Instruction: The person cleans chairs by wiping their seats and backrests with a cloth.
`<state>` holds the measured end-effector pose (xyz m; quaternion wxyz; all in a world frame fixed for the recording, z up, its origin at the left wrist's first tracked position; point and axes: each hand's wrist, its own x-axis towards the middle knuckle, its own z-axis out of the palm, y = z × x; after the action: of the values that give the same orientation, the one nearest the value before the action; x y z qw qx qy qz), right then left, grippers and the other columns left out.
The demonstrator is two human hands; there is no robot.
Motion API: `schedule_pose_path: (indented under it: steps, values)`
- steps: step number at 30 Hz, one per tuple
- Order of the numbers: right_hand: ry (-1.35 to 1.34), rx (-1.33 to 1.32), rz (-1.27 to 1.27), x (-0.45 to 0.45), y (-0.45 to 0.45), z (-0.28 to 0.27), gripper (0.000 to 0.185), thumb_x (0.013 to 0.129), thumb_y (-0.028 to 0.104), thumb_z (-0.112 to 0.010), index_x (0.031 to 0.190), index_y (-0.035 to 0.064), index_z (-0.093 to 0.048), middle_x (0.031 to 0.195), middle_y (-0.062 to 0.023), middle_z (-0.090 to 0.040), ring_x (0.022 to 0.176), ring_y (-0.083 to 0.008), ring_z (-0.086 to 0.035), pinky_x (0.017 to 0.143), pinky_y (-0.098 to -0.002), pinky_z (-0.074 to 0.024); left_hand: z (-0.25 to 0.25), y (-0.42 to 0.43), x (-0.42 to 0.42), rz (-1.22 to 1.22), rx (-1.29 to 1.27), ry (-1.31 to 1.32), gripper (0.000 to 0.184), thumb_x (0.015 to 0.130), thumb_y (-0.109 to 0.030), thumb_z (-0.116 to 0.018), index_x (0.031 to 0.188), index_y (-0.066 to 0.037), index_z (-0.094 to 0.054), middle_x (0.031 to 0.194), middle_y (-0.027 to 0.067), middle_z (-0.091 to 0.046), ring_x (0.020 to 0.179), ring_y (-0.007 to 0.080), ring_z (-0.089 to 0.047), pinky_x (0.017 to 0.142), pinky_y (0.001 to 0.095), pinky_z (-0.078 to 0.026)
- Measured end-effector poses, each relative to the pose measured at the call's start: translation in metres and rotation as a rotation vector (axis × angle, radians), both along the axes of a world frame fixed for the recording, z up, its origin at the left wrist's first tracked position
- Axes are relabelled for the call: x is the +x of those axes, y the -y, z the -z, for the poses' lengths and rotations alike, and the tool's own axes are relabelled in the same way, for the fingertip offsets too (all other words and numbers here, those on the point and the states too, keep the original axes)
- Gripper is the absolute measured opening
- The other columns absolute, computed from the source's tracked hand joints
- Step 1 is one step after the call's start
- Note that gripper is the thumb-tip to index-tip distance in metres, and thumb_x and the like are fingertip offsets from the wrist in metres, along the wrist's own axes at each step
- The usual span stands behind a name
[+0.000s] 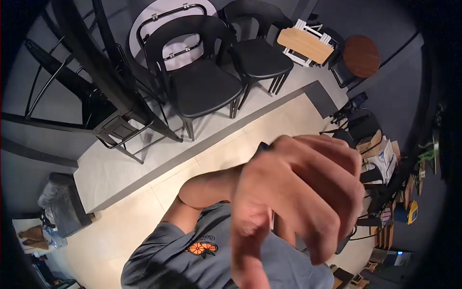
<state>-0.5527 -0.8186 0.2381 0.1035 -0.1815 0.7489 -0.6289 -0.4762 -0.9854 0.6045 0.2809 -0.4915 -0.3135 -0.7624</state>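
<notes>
- Fingers (308,207) of the person's left hand (284,178) bend loosely and fill much of the view close to the camera, with the back of the hand showing.
- That hand's grip stands partly open: the thumb (248,260) reaches downward, apart from the forefinger, and whether anything lies under the curled fingers cannot be told.
- A black band (263,146) shows at the upper edge of the wrist, and the forearm (211,185) runs back to a bent elbow on the left of the view.
- The grey T-shirt (159,255) is on the person's torso, below and partly behind the hand; orange-slice print (199,248) marks its chest.
- Past the arm, pale tiled floor (125,221) meets a low grey platform (96,185).
- Two black chairs (204,86) stand side by side on the platform, in front of a white round panel (168,6) with a black tubular frame.
- Farther right come a light wooden board (308,45) with white framing and a brown round top (362,56).
- Tall black seating (115,127) crowds the upper left, and a dark bag (67,207) rests near the platform's left end.
</notes>
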Motion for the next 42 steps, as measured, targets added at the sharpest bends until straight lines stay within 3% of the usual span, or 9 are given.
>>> schedule_pose_path:
  steps: [10,16,30,36,42]
  values:
    - [0.014,-0.018,-0.085,-0.056,0.081,-0.02,0.029,0.098,0.018,-0.074,0.117,-0.0019,-0.064,0.105,-0.0104,-0.069,0.091,-0.0187,-0.06,0.085,-0.0328,-0.0517,0.012,0.028,-0.094,0.116,0.087,-0.038,0.038,0.095,-0.045,-0.075,0.08,-0.01,-0.074,0.081,0.0033,-0.068,0.071,0.0175,-0.053,0.069,0.0299,-0.043]
    - [-0.043,-0.059,-0.179,-0.102,0.182,-0.034,0.029,0.099,0.019,-0.074,0.116,-0.002,-0.064,0.106,-0.0105,-0.069,0.092,-0.0187,-0.061,0.085,-0.0328,-0.0519,0.011,0.067,-0.157,0.186,0.103,-0.066,0.035,0.094,-0.042,-0.075,0.08,-0.01,-0.073,0.081,0.0031,-0.068,0.071,0.0173,-0.053,0.069,0.0296,-0.043]
    - [-0.08,-0.135,-0.295,-0.163,0.312,-0.057,0.029,0.099,0.021,-0.073,0.115,-0.0023,-0.065,0.107,-0.0108,-0.069,0.093,-0.0186,-0.061,0.086,-0.0329,-0.0522,0.002,0.155,-0.249,0.106,0.075,-0.056,0.029,0.094,-0.035,-0.075,0.08,-0.009,-0.073,0.08,0.0027,-0.067,0.07,0.017,-0.053,0.068,0.029,-0.043]
    - [-0.012,-0.133,-0.147,-0.211,0.3,-0.072,0.03,0.1,0.022,-0.073,0.114,-0.0023,-0.065,0.107,-0.0108,-0.069,0.093,-0.0185,-0.061,0.087,-0.0329,-0.0524,0.002,0.184,-0.263,0.049,0.08,-0.083,0.027,0.094,-0.032,-0.075,0.081,-0.009,-0.073,0.08,0.0025,-0.066,0.069,0.0168,-0.053,0.067,0.0287,-0.043]
    - [0.017,-0.139,0.087,-0.228,0.19,-0.084,0.03,0.1,0.023,-0.073,0.114,-0.0024,-0.065,0.108,-0.0109,-0.069,0.094,-0.0185,-0.061,0.087,-0.0329,-0.0525,0.0,0.203,-0.274,-0.003,0.113,-0.115,0.024,0.093,-0.029,-0.075,0.081,-0.009,-0.072,0.08,0.0024,-0.066,0.069,0.0166,-0.053,0.067,0.0284,-0.043]
